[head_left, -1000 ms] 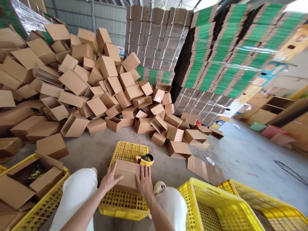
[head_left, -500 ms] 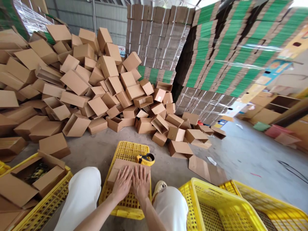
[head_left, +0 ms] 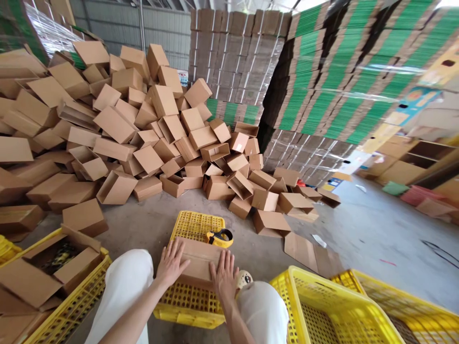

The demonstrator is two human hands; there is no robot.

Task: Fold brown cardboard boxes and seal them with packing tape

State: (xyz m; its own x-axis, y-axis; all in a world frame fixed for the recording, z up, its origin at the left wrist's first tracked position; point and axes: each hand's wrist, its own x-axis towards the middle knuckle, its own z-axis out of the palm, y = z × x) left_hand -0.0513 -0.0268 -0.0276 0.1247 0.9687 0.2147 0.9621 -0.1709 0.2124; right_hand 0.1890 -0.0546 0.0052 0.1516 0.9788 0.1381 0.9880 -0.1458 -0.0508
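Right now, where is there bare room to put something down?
The far end of the middle crate, beyond the box and left of the tape dispenser. Also mostly bare floor right of the flattened cardboard, beyond the right-hand crates. Crowded: the box, under left hand and right hand; the heaped cartons' area.

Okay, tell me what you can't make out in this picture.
All in the head view:
Inside the box on the middle crate: hidden by its top.
Items in the open box, left: too small to name.
Near end of left crate: cut off by bottom edge.
Print on the blue panel, upper right: blurred.
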